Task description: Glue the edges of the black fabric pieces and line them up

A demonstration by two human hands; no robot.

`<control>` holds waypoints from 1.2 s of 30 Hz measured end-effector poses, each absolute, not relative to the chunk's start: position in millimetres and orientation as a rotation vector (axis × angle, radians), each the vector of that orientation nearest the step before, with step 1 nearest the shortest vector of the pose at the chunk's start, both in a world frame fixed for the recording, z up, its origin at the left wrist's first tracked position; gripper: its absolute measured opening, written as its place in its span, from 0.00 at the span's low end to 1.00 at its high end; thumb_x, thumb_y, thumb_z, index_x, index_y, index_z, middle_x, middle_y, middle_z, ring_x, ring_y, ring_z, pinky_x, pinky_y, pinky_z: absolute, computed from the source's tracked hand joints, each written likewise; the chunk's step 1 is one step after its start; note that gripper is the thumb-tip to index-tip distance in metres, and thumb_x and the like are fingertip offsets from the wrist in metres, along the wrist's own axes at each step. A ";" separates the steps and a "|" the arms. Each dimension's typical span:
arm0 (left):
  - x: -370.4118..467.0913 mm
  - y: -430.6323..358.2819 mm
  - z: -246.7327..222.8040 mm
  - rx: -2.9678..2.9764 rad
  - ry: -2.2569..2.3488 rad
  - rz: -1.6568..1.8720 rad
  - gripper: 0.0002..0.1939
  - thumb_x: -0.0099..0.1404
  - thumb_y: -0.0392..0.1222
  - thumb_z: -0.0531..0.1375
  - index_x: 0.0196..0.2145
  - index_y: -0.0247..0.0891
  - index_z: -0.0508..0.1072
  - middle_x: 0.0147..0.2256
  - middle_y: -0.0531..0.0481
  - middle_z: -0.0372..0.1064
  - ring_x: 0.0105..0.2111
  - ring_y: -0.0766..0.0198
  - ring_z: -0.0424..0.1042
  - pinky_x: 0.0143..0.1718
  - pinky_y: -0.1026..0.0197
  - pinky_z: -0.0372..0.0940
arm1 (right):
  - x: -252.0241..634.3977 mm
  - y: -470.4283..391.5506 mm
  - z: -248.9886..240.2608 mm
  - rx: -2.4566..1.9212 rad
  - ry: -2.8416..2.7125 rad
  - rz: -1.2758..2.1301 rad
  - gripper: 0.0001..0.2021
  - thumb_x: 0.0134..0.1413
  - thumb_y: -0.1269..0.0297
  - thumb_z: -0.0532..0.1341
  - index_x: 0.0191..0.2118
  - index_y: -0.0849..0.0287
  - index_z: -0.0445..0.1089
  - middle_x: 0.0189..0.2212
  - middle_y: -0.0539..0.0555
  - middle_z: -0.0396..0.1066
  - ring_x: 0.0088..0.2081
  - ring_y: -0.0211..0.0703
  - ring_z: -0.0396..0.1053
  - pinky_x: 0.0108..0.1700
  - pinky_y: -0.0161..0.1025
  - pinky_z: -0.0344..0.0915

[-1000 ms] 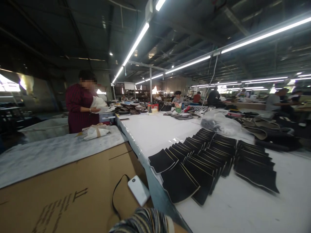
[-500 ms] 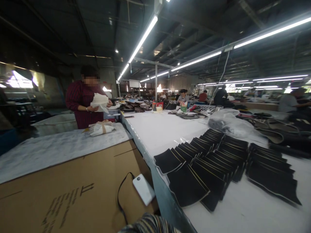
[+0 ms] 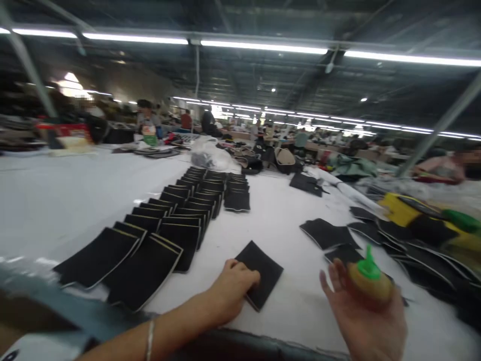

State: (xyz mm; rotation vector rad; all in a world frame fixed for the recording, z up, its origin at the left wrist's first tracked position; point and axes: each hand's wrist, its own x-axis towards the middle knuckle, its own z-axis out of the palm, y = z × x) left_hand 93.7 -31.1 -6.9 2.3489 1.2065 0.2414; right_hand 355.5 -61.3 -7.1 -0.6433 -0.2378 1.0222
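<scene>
My left hand, with a thin band at its wrist, has curled fingers at the edge of a square black sheet piece lying on the white table. To the right, my right hand is palm up and blurred, with some fingers spread. A squeeze bottle with a green nozzle cap and yellowish-brown contents lies in it. Left of my left hand, overlapping rows of black pieces with pale and yellow edges spread over the table. More loose black pieces lie beyond the bottle.
A pile of dark pieces and a yellow item cover the right side. Clear plastic bags lie at the far side. The table's front edge runs below my hands. A white device sits bottom left. Other people are farther back.
My view has swung right from the cardboard and the co-worker to the white table. Both hands have come into view, the left at a black piece, the right with the bottle.
</scene>
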 end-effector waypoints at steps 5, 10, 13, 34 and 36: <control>100.7 -23.1 -8.5 2.528 1.164 0.128 0.31 0.56 0.38 0.54 0.58 0.47 0.62 0.58 0.45 0.59 0.55 0.49 0.57 0.53 0.49 0.52 | 349.4 -62.6 2.4 -0.658 -0.165 1.053 0.23 0.50 0.42 0.59 0.40 0.58 0.73 0.41 0.64 0.73 0.45 0.53 0.71 0.43 0.50 0.70; 87.1 -6.1 -4.4 2.585 1.203 0.017 0.29 0.46 0.23 0.50 0.43 0.45 0.74 0.51 0.50 0.68 0.50 0.56 0.63 0.49 0.54 0.55 | 362.2 -68.8 5.2 -0.625 -0.197 1.031 0.21 0.49 0.44 0.63 0.41 0.57 0.73 0.41 0.64 0.74 0.45 0.54 0.71 0.44 0.52 0.70; 76.6 6.9 -0.6 2.538 1.279 0.009 0.23 0.52 0.23 0.47 0.35 0.44 0.74 0.41 0.52 0.72 0.44 0.60 0.67 0.49 0.56 0.55 | 370.1 -70.7 6.2 -0.616 -0.209 0.927 0.19 0.44 0.50 0.68 0.41 0.54 0.72 0.40 0.59 0.74 0.42 0.56 0.73 0.43 0.55 0.71; 142.3 3.6 2.9 2.444 1.620 -0.162 0.15 0.53 0.37 0.56 0.39 0.29 0.73 0.45 0.34 0.64 0.44 0.48 0.67 0.43 0.53 0.64 | 335.4 -74.4 -9.8 -0.959 -0.630 0.769 0.28 0.39 0.61 0.74 0.48 0.55 0.67 0.40 0.52 0.69 0.41 0.50 0.68 0.36 0.43 0.74; 141.6 5.6 3.5 2.449 1.593 -0.167 0.13 0.56 0.36 0.54 0.36 0.30 0.74 0.44 0.35 0.65 0.44 0.50 0.68 0.44 0.53 0.64 | 334.4 -75.1 -9.5 -0.988 -0.694 0.735 0.28 0.39 0.61 0.74 0.49 0.54 0.66 0.43 0.52 0.67 0.42 0.50 0.67 0.37 0.45 0.74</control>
